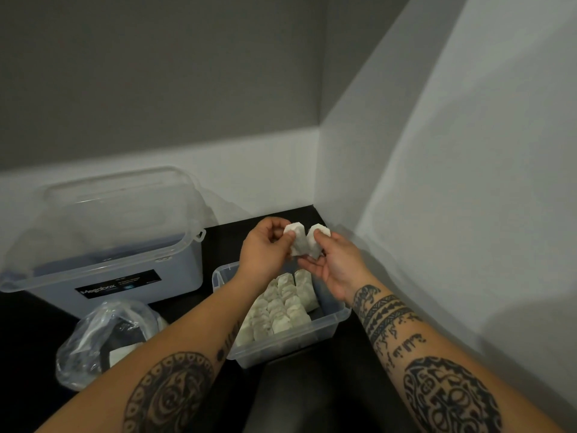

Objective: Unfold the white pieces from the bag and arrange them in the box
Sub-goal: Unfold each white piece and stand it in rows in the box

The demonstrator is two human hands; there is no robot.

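Left of the box (290, 348), the bag (103, 335) is lying open with white showing inside, and a large lidded tub (103, 245) is standing farther left and back. Above the box's far end, the left hand (265, 248) is pinching one lobe of a white piece (304, 240) while the right hand (337, 264), palm up, is pinching the other. The piece's long axis is running left to right between the thumbs, though it may be two pieces, since the seam is blurred. Rows of arranged pieces (281, 307) are filling the box directly below, and the apparent gap at its near right corner is lying closer to the right hand.
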